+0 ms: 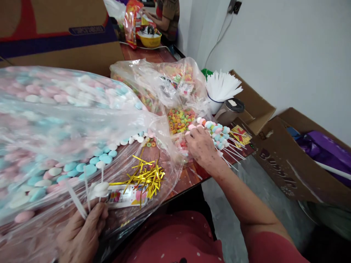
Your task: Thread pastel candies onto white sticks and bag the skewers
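Observation:
My left hand [82, 233] is closed round several thin white sticks [79, 201]; one carries a white marshmallow [101, 188]. It sits at the near table edge under a big clear bag of pink, blue and white marshmallows [55, 120]. My right hand [201, 146] reaches out to the right, fingers curled on a pile of finished marshmallow skewers [219, 137]. Whether it grips one is hidden. A heap of gold twist ties [146, 177] lies between the hands.
Bags of small ring-shaped colourful candies [181, 118] lie behind the skewers. A cup of white sticks [221, 87] and a grey jar [230, 109] stand at the table's right edge. Cardboard boxes [287, 160] sit on the floor right. Another person [164, 18] works at the far end.

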The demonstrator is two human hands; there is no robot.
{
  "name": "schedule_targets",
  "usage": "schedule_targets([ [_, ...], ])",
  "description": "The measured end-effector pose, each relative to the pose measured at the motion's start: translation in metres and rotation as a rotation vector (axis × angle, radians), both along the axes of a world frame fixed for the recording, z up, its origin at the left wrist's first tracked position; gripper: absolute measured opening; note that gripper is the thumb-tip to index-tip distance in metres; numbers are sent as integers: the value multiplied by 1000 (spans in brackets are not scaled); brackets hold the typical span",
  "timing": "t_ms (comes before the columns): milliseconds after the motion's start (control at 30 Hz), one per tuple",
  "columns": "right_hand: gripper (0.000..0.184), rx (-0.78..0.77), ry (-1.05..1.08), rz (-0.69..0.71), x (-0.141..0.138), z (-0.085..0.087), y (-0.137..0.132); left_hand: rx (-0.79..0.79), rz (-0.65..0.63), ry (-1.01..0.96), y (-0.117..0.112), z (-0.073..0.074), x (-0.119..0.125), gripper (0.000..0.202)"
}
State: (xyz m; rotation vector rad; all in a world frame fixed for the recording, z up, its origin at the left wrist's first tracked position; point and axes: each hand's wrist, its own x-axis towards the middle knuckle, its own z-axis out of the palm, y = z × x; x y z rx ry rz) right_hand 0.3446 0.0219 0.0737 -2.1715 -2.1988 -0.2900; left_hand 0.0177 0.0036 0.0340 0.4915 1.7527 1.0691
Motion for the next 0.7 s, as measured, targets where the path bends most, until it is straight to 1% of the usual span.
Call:
schedule_targets([
  [67,19,-29,-6,24,-1,-3,5,-11,-10,-17,0,-3,-3,35],
  [133,20,-66,9,41,1,-3,8,11,-40,-17,-1,-8,-6,38],
  [233,23,-105,61,-44,3,2,8,56,-79,-15,-2,-11,-8,42],
  [300,24,-127,109,-109,4,5,6,66,-69,-19,-2,-9,-7,43],
  [433,21,-155,201,-176,4,12,7,68,-76,-23,-2,-2,-1,41],
  [567,22,-90,223,-239,8,17,11,65,-94,42,-2,-1,-1,42],
  [633,22,-51,246,-182,8,18,10,67,-105,46,-1,-5,-3,42],
  [700,19,-95,276,-31,6,17,7,74,-110,22,-1,-8,-4,40],
])
